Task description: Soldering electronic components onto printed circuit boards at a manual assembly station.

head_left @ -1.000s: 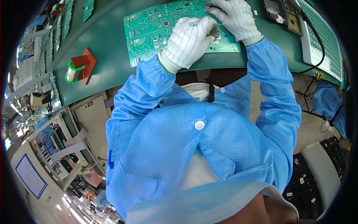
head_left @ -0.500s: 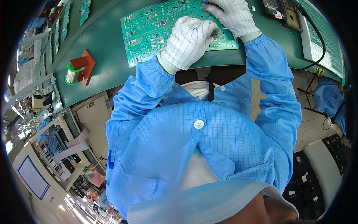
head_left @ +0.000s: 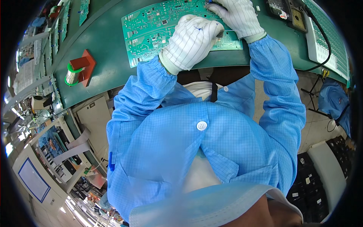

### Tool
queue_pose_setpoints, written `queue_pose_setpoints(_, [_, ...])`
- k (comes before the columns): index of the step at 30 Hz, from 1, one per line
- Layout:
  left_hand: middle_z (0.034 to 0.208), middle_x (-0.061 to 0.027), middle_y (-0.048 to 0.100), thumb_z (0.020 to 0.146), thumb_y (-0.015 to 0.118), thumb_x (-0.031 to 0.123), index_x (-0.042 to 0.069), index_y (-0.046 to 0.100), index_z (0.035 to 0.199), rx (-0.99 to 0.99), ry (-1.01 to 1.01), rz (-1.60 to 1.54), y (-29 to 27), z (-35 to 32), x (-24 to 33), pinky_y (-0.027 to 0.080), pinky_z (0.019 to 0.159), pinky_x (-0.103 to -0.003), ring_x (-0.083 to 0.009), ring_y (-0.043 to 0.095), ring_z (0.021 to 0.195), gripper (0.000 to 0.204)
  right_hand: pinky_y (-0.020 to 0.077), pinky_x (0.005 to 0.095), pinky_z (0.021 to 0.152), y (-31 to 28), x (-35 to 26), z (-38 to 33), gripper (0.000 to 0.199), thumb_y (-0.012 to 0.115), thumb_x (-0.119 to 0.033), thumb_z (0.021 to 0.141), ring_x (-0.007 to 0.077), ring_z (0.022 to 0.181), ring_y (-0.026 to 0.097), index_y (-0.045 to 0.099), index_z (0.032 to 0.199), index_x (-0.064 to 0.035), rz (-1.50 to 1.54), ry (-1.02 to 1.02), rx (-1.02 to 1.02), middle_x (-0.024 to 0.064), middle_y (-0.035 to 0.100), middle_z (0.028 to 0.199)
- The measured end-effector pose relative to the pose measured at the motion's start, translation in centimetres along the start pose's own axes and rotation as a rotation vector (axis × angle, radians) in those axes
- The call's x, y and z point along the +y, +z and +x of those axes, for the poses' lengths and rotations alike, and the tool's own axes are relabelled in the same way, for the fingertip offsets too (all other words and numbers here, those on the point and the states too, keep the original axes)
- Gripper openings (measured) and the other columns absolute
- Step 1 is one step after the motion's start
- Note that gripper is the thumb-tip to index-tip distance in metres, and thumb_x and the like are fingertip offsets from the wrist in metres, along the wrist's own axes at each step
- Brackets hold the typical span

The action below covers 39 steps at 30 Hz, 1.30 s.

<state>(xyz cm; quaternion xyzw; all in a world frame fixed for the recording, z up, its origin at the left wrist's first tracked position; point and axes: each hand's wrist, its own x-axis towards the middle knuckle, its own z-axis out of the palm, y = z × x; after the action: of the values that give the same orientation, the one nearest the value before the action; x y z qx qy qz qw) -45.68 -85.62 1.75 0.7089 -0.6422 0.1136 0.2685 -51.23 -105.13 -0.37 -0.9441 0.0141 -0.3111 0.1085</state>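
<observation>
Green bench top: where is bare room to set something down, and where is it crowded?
Bare mat lies between the solder spool on its red stand and the circuit board. Crowded: both gloved hands, left and right, over the board, with equipment to the right.

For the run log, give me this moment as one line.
left hand: on circuit board | right hand: holds tool at board, thin wire between hands | solder spool: left, apart

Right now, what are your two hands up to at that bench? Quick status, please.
Left hand gloved, curled over green circuit board, feeding thin wire. Right hand gripping a tool at board's far edge. Solder spool off left; nothing in the way.
</observation>
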Motion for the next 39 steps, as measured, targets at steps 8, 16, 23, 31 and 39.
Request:
queue_pose_setpoints(8, [0.091,-0.0032,0.071,0.082,0.077,0.012,0.015,0.067,0.104,0.008,0.025,-0.023,0.1,0.0,-0.3,0.048,0.094,-0.041,-0.0258,0.068,0.091,0.025,0.0492,0.0456,0.077,-0.1,-0.2,0.1,0.022,0.074,-0.035,0.085,0.0325,0.088,0.061,0.073,0.096,-0.0153,0.004,0.025,-0.020,0.0116,0.060,0.086])
queue_pose_setpoints(16, [0.087,-0.0065,0.070,0.087,0.071,0.026,0.013,0.062,0.100,-0.227,-0.074,-0.038,-0.4,1.0,-1.3,0.050,0.089,-0.043,-0.0252,0.070,0.091,0.021,0.0500,0.0456,0.076,0.2,0.0,0.1,0.021,0.074,-0.034,0.085,0.0326,0.086,0.062,0.073,0.093,-0.0146,0.016,-0.013,0.027,0.0116,0.061,0.085])
queue_pose_setpoints(23, [0.107,-0.0107,0.071,0.083,0.077,0.029,0.007,0.065,0.095,0.099,-0.186,0.038,-1.2,-0.4,2.3,0.055,0.084,-0.044,-0.0321,0.069,0.095,0.028,0.0530,0.0423,0.084,0.8,0.9,-0.2,0.025,0.074,-0.030,0.087,0.0328,0.095,0.067,0.074,0.106,-0.0132,-0.025,-0.007,0.009,0.0119,0.069,0.096])
queue_pose_setpoints(31, [0.102,-0.0167,0.064,0.096,0.057,0.058,0.011,0.065,0.103,0.085,-0.523,-0.181,-3.3,-9.0,10.9,0.060,0.072,-0.044,-0.0330,0.070,0.083,0.048,0.0556,0.0340,0.085,-3.9,4.8,-0.5,0.026,0.065,-0.014,0.094,0.0201,0.099,0.071,0.068,0.113,0.0028,0.856,0.795,0.577,0.0106,0.074,0.111])
queue_pose_setpoints(39, [0.080,-0.0107,0.070,0.099,0.053,0.040,0.017,0.068,0.100,-0.166,-0.484,-0.120,-3.3,-13.1,13.2,0.058,0.061,-0.046,-0.0315,0.072,0.079,0.028,0.0602,0.0347,0.064,-10.4,16.7,-1.7,0.024,0.064,-0.015,0.098,0.0253,0.084,0.072,0.066,0.095,0.0093,0.876,1.090,1.063,0.0159,0.071,0.091])
